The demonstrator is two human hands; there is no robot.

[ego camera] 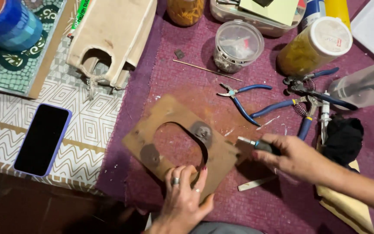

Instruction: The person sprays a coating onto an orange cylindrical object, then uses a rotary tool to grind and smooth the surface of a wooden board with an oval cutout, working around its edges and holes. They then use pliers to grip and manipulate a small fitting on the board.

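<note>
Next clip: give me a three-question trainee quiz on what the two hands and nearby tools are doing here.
1. True or false: the left hand presses on the brown board with the cut-out hole.
2. What does the right hand grip? A) a blue-handled tool at the board's edge B) the phone C) the clear tub
3. Fill in: the blue-handled pliers lie on the ____ cloth.

Key: 1 true; 2 A; 3 purple.
</note>
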